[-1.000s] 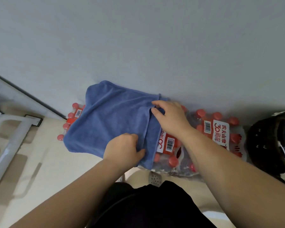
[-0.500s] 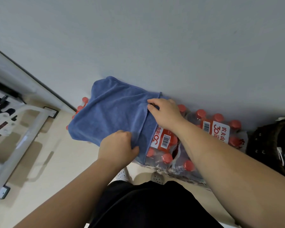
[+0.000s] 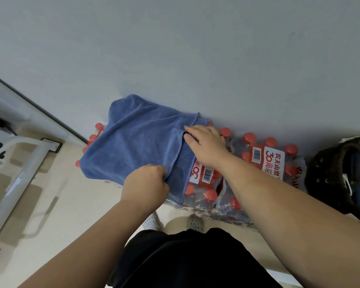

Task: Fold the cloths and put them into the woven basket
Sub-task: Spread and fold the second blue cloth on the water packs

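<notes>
Two bare hands work one blue cloth [image 3: 137, 146] in the head view, which looks down past black clothing [image 3: 195, 256] at shrink-wrapped packs of red-capped water bottles [image 3: 264, 161] that stand on a pale floor [image 3: 50, 204] against a grey wall [image 3: 195, 48].

The cloth lies spread over the left end of the bottle packs. It covers most of the caps there and hangs a little past the packs' left and near sides. One flap of it is folded over, and the flap's hemmed edge runs from the wall side toward the person across the top of the packs.

The left hand [image 3: 146, 183] is at the near side of the packs. Its fingers are curled into a fist around the near end of that hemmed edge, and it grips the cloth.

The right hand [image 3: 206, 146] lies over the middle of the packs, closer to the wall. It pinches the far part of the same edge between thumb and forefinger, and its other fingers lie fairly straight on the cloth.

A dark woven basket [image 3: 328, 175] sits just beside the right end of the bottle packs, with something blue inside it. It is partly cut off by the frame edge.

Left of the packs and well apart from them stands a white metal frame [image 3: 23, 163]. Just in front of the packs, two perforated shoes [image 3: 194, 222] show on the floor.
</notes>
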